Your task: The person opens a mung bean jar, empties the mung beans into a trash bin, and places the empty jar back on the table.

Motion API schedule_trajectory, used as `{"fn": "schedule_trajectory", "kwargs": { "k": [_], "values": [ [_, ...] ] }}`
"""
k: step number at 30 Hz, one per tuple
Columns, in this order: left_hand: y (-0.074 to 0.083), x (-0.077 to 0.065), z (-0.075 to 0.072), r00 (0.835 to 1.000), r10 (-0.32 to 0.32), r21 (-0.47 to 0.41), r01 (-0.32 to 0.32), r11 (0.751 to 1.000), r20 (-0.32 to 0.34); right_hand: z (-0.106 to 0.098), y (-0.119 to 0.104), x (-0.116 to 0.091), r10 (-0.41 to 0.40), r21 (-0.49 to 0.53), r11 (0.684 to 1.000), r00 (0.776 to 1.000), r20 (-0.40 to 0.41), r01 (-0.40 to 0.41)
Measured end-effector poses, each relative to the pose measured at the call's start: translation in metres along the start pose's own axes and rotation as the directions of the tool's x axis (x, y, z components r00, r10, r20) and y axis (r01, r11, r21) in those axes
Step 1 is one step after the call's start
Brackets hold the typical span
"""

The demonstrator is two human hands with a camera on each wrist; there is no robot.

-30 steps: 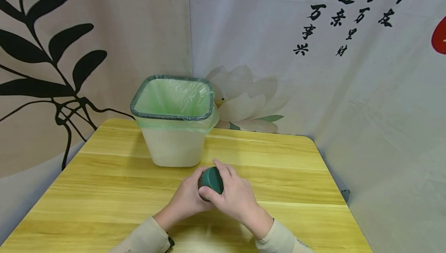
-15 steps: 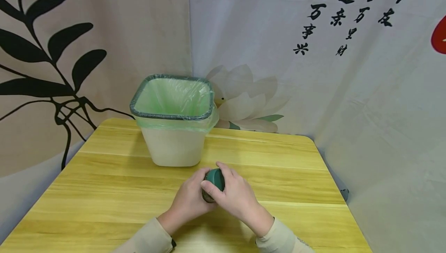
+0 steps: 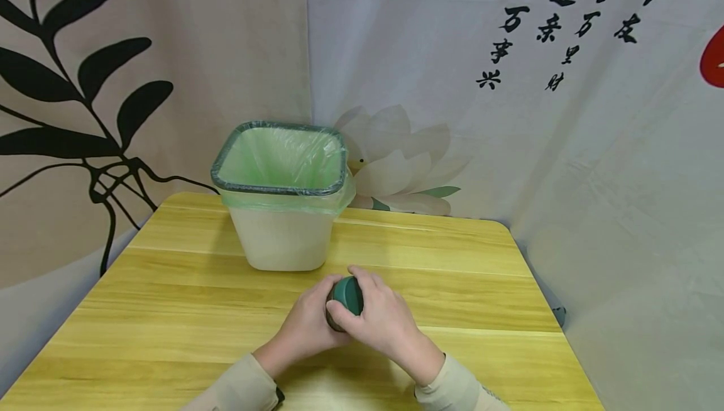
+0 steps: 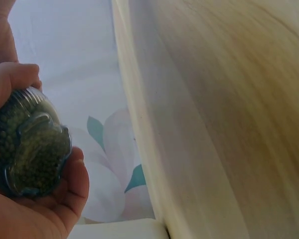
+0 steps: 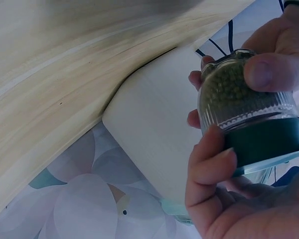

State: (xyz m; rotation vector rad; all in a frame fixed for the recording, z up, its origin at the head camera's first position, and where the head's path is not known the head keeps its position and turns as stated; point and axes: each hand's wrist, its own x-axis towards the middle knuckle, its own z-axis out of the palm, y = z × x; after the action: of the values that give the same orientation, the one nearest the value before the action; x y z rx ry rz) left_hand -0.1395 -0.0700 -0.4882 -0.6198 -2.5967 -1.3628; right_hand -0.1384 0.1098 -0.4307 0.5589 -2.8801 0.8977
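Over the table, both hands hold a clear ribbed jar (image 5: 229,94) with a green lid (image 3: 348,295). Small green granules, perhaps beans, fill the lower part of it. My left hand (image 3: 305,320) grips the glass body, its thumb across the side in the right wrist view. My right hand (image 3: 390,323) has its thumb and fingers around the lid. In the left wrist view the moulded base of the jar faces the camera, cupped by the left hand (image 4: 30,214). In the head view the hands hide most of the glass. The lid sits on the jar.
A pale bin (image 3: 283,238) with a green liner bag (image 3: 271,153) and dark rim stands behind the hands, slightly left. The wooden table (image 3: 452,285) reaches to a printed cloth backdrop (image 3: 407,53) at the back. Cloth also hangs along the right.
Both hands have shifted slightly to the right and nearer with the jar, the left hand more than the right. The jar's tilt varies a little. The bin has stayed in place.
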Motion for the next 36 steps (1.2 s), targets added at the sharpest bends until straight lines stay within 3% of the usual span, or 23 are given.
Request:
{"fn": "schedule_trajectory", "kwargs": {
  "k": [15, 36],
  "values": [
    [-0.004, 0.001, -0.005, 0.992, -0.064, -0.122, 0.076, 0.99, 0.105, 0.0, -0.002, -0.004, -0.072, -0.096, 0.993, 0.996, -0.046, 0.068],
    [-0.011, 0.001, -0.005, 0.992, -0.06, -0.154, 0.077, 0.985, 0.114, 0.002, -0.001, -0.004, -0.161, -0.139, 0.979, 0.982, -0.099, 0.146]
  ]
}}
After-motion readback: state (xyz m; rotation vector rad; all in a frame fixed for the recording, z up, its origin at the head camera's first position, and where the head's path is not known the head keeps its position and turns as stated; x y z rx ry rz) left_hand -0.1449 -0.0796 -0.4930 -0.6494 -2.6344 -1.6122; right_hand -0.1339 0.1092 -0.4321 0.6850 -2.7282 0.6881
